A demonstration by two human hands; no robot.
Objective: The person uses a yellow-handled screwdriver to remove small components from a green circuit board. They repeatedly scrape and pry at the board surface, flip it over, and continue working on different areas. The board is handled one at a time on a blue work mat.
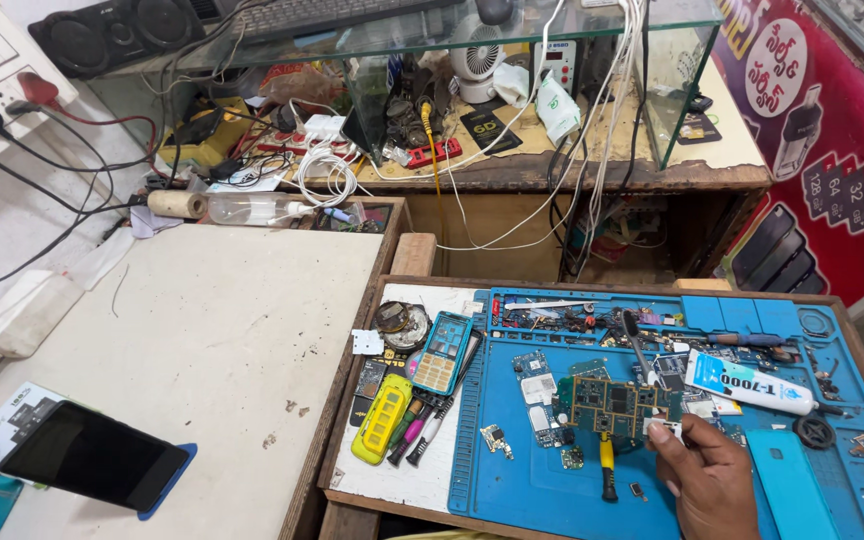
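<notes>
Pinched between the thumb and fingertips of the one hand in view (704, 470) is a small pale component (668, 428), held just beside the lower right corner of a green circuit board (614, 404). Whether this hand is the left or the right cannot be told; it enters from the bottom edge of the head view, and no other hand is seen.

The circuit board lies near the middle of a blue repair mat (552, 480), which is set in a shallow wooden tray (592, 284). A yellow-handled tool (607, 470) is seen just below the board. A white glue tube (750, 385) lies to the right of the board, and a teal phone cover (790, 480) lies at the mat's lower right corner. Small parts and screws are scattered along the mat's upper edge.

On the tray's left side, off the mat, a blue keypad phone (444, 352), a yellow phone shell (384, 418) and some small screwdrivers (420, 425) are laid out.

On the white table (212, 340) to the left, a black smartphone (92, 455) rests at the lower left corner. Cables are tangled along the shelf behind.
</notes>
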